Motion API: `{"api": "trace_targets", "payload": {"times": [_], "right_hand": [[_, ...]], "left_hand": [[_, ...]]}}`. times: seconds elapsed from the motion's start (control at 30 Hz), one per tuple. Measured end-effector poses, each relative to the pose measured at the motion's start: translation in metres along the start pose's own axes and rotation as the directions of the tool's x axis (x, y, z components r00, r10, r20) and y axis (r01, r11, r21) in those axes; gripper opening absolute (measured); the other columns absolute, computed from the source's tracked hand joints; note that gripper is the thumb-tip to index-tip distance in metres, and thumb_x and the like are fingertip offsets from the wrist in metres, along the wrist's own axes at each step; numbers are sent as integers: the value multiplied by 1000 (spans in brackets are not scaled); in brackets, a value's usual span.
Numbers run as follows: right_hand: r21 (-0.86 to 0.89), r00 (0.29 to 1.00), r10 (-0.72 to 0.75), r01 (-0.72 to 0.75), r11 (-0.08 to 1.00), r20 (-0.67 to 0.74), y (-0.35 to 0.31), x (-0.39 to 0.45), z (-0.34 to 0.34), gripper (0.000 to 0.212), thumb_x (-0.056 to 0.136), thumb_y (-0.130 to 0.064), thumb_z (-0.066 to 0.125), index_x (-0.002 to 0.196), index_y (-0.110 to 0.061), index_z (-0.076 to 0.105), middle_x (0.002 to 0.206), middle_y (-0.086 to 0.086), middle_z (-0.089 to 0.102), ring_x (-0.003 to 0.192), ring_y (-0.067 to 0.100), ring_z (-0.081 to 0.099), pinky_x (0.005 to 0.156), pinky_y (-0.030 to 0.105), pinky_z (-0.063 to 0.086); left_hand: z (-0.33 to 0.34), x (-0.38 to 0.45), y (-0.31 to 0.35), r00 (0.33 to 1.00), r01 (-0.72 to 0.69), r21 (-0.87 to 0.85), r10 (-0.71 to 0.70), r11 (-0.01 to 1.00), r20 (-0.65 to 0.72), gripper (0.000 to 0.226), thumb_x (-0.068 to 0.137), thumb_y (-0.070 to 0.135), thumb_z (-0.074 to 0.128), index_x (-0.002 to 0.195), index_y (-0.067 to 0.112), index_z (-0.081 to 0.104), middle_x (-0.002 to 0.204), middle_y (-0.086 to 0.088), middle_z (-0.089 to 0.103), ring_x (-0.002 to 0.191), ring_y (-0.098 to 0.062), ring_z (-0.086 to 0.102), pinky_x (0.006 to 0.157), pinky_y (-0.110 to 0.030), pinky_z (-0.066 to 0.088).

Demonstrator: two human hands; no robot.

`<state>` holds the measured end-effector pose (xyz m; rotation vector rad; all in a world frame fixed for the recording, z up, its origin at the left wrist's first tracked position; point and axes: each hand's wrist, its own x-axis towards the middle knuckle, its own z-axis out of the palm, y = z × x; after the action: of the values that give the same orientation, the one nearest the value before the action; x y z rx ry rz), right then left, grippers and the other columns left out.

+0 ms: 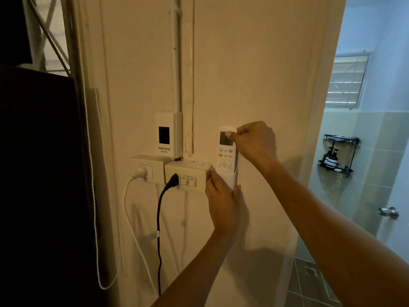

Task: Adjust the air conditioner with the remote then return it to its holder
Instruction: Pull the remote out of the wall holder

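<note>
Mid-frame, the right hand (254, 140) pinched the top of the remote (225, 159), probably light, stiff and smooth-sided; the left hand (223, 202) gripped the holder (232, 181) below.

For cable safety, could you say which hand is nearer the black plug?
Left. The left hand is right of the black plug; the right hand pinches the remote, farther up-right.
</note>
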<state>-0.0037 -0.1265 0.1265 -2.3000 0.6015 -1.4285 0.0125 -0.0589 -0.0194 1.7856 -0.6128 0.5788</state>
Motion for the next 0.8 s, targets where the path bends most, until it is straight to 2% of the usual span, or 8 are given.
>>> {"api": "trace_targets", "payload": {"times": [0.1,0.23,0.47,0.7,0.8], "right_hand": [[-43,999,34,-36,998,-33,-3,-2,1,39,68,-51,65,41,-24,56,41,-19,51,42,3,53,41,17,39],[-85,997,72,-74,994,-28,-11,-1,2,36,66,-46,61,47,-16,64,45,-7,60,44,15,58,45,27,50],[-77,997,76,-77,994,-15,-13,0,-1,34,69,-40,66,45,-17,62,44,-8,58,42,12,56,41,22,43],[-72,998,61,-60,996,0,-18,-1,-5,31,65,-39,62,46,-15,63,47,-3,61,47,19,61,50,35,56],[-35,998,46,-47,998,-31,-26,10,-15,34,69,-42,64,45,-18,60,48,-4,60,50,21,62,57,38,58]], "left_hand": [[-1,-1,-1,1000,8,38,-9,999,12,84,89,32,61,147,10,4,151,-15,24,139,-29,27,104,-41,42],[-5,-2,0,999,4,-20,-3,1000,47,80,90,29,60,147,13,7,152,-15,21,139,-30,25,106,-44,39],[-4,-2,3,1000,7,36,-8,999,24,84,90,30,61,147,12,3,153,-14,21,142,-29,19,107,-41,38],[-7,-3,4,999,14,-14,-14,1000,43,77,90,26,60,146,10,10,149,-18,25,137,-32,27,107,-45,36],[-8,-3,4,1000,7,18,-7,1000,25,79,90,27,61,147,8,9,150,-16,25,139,-29,24,107,-40,37]]}}
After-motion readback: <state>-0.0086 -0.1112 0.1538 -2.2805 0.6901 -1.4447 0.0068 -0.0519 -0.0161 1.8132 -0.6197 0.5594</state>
